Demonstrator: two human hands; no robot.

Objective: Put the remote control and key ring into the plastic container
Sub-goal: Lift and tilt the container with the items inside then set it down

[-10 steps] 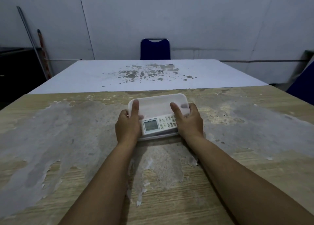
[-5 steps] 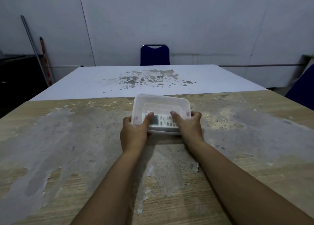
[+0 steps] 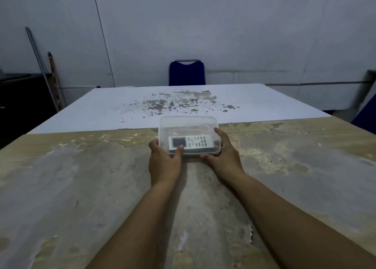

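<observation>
A clear plastic container (image 3: 189,122) stands on the worn wooden table (image 3: 81,177), with a clear lid on top of it. Through the lid I see a white remote control (image 3: 195,142) lying inside, display to the left. My left hand (image 3: 163,163) holds the container's near left corner, thumb on the lid. My right hand (image 3: 223,155) cups the right side and near right corner. The key ring is not visible.
A white tabletop (image 3: 162,104) with flaked paint adjoins the far edge of the wooden table. A blue chair (image 3: 186,72) stands behind it at the wall. Poles (image 3: 46,69) lean at the left beside a dark cabinet (image 3: 20,106).
The container has moved away from me across the table. My thumbs have shifted from the lid's top toward its near edge and sides.
</observation>
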